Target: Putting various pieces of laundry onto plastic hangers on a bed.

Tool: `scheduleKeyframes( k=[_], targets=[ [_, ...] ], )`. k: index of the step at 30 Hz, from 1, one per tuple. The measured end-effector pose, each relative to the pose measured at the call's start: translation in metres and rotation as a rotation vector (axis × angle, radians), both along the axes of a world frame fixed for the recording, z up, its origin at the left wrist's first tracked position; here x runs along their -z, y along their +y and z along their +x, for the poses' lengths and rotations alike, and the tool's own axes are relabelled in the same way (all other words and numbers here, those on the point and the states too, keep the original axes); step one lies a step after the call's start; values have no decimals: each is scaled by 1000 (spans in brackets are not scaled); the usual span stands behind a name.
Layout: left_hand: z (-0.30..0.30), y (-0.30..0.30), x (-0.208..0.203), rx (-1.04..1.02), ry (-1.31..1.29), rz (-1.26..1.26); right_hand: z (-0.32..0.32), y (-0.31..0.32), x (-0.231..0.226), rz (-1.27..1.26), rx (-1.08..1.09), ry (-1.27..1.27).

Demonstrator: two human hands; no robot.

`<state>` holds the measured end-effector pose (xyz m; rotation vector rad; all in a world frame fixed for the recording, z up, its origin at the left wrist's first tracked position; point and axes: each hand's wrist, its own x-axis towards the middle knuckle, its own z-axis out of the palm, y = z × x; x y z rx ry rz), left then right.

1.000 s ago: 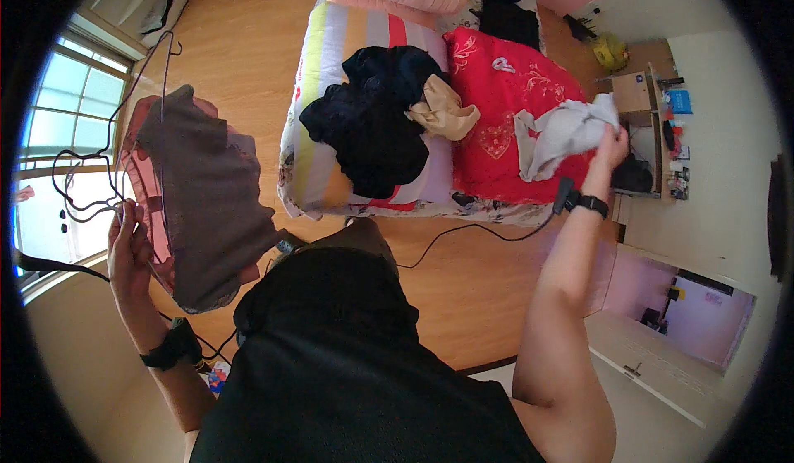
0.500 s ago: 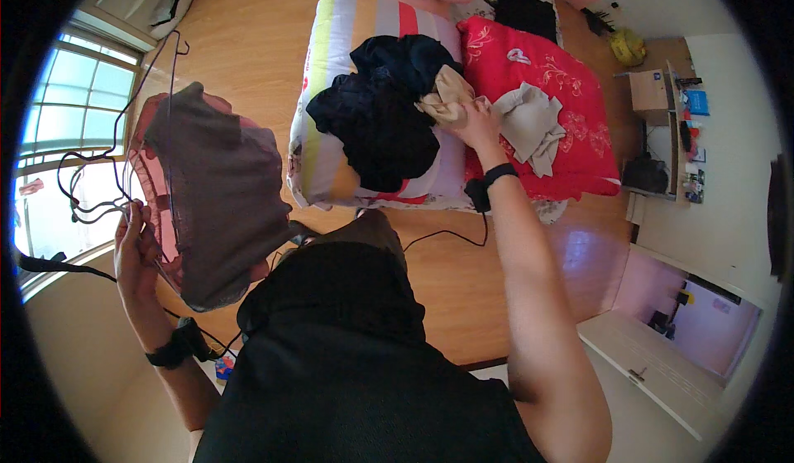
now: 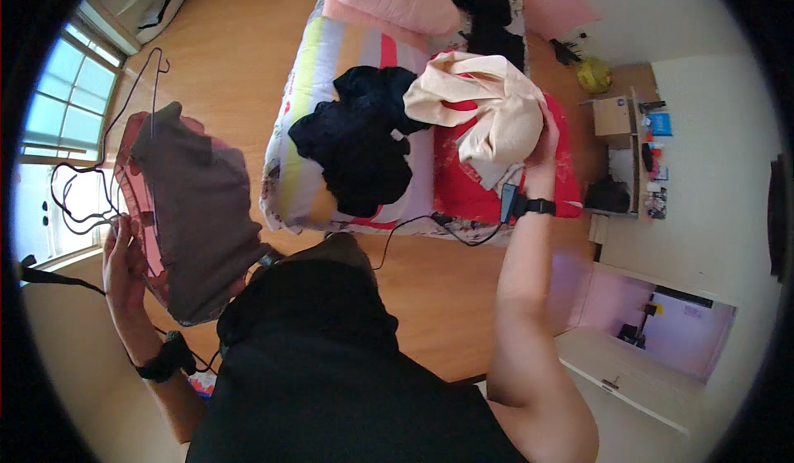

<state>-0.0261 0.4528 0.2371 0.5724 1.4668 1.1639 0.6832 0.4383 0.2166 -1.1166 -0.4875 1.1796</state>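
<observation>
Head view, left hand [image 3: 122,268]: well out to the side, fingers curled closed around thin, dark wire hangers [image 3: 155,82]; I'd say they are bunched in one grip so that a single hand can bear them all.
On the hangers' side: a grey-brown soft cloth garment [image 3: 198,215] in front of a dusty-pink cloth garment [image 3: 132,165], both just beside the left hand and drooping; how they are fastened to the wires, I cannot tell. Held out sideways like this, they probably avoid snagging on the bed.
Right hand [image 3: 543,144]: reaching over the bed, closed on the right edge of a loose cream cloth garment [image 3: 496,82]; some fingers are hidden by its folds. Gripped at one edge only, the cloth seems free to billow and twist.
Under the cream garment: a pale grey cloth garment [image 3: 496,175], mostly covered, on a red cover with a pale floral pattern [image 3: 447,186].
Left of the cream garment: a rumpled heap of black clothing [image 3: 356,157] on a white quilt with coloured stripes [image 3: 289,103], apparently within easy reach.
Far end of the bed: a puffy, folded pink quilt [image 3: 397,4], with more black clothes [image 3: 488,8] beside it.
</observation>
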Motion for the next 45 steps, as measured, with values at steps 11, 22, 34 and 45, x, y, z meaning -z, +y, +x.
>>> scheduleKeyframes(
  k=[11, 22, 34, 45],
  targets=[
    [-2, 4, 3, 71, 45, 21, 63, -97, -8, -92, 401, -189],
    [4, -1, -6, 135, -3, 18, 102, -99, 133, -620, 694, -245],
    [12, -2, -16, 73, -10, 51, -173, -11, 199, -303, -74, -1259],
    [9, -4, -19, 15, 42, -2, -279, -12, 169, 87, -601, -1569]
  ],
)
